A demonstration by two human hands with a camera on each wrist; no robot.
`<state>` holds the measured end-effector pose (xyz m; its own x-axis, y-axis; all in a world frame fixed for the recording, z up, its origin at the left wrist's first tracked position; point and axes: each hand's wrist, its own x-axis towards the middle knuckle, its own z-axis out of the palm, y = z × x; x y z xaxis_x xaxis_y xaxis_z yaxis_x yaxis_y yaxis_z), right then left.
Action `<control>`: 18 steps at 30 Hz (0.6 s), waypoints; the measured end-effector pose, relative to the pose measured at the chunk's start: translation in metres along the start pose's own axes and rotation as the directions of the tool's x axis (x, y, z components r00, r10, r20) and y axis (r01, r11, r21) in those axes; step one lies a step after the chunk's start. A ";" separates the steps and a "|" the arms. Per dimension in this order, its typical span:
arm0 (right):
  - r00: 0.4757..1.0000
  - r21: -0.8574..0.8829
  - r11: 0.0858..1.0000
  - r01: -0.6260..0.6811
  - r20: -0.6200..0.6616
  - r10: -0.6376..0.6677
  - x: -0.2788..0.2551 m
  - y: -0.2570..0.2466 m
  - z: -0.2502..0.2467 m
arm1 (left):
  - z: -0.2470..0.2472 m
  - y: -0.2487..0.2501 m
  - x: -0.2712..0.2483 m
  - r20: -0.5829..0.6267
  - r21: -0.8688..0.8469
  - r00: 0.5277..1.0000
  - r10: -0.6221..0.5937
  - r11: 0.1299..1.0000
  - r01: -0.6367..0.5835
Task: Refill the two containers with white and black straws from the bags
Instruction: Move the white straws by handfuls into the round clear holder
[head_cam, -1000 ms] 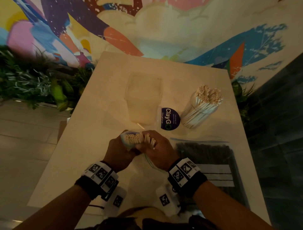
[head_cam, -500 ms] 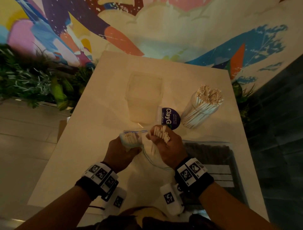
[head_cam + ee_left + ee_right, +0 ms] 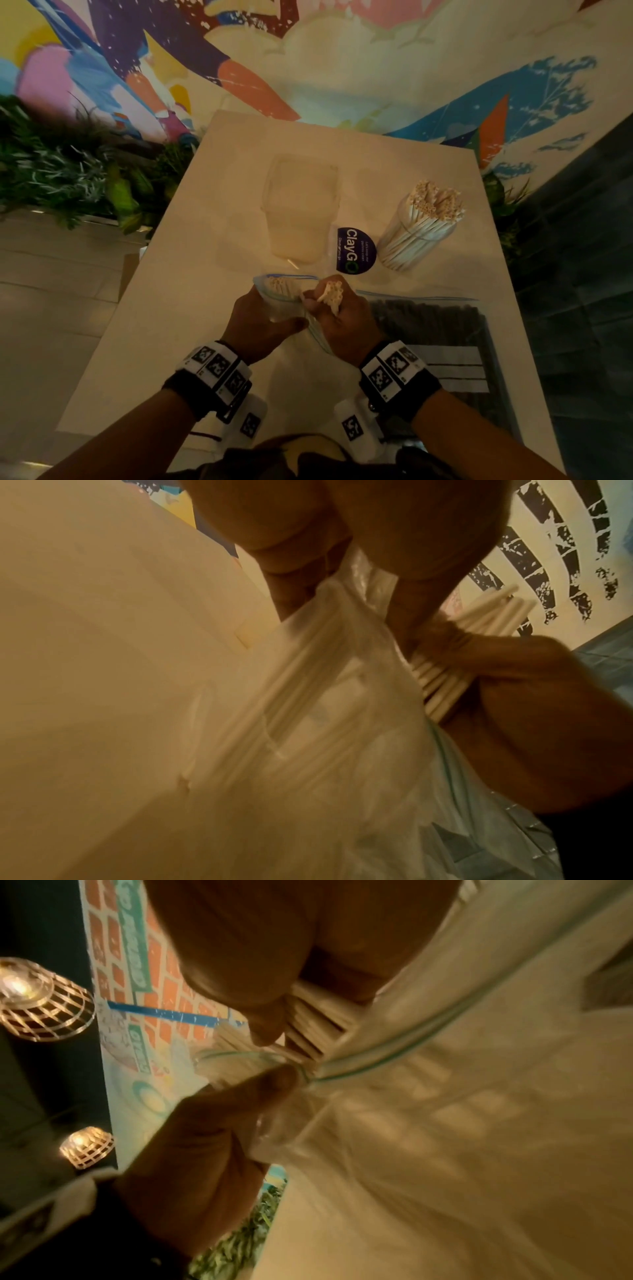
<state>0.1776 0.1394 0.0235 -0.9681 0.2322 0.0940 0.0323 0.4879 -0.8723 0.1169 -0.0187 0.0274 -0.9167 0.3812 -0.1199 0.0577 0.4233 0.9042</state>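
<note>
While the left hand (image 3: 260, 322) grips the clear bag (image 3: 284, 294), the right hand (image 3: 342, 322) clutches white straws (image 3: 332, 293) — pale, hollow-ended; bunched.

White straws (image 3: 424, 222), black straws (image 3: 428, 318), purple sticker (image 3: 356, 250), multicoloured mural (image 3: 239, 68), checkered black-and-white wristbands (image 3: 219, 366).

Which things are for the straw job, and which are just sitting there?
For the job: bag of white straws, white straws in the right hand, full straw cup, empty tub, bag of black straws.
Just there: round sticker, plants.
</note>
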 end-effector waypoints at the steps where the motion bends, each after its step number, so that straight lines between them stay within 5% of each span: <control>1: 1.000 0.009 1.000 0.006 -0.018 -0.006 0.000 0.001 0.000 | 0.000 -0.002 0.001 -0.003 0.003 1.000 -0.008 1.000 0.008; 18: 0.965 -0.082 0.993 -0.083 0.242 0.100 0.006 -0.010 -0.008 | 0.009 -0.002 0.001 -0.009 -0.038 1.000 -0.017 0.999 0.017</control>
<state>0.1737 0.1422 0.0368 -0.9912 0.0696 -0.1127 0.1325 0.5342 -0.8349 0.1195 -0.0120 0.0223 -0.9210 0.3667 -0.1317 0.0275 0.3983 0.9168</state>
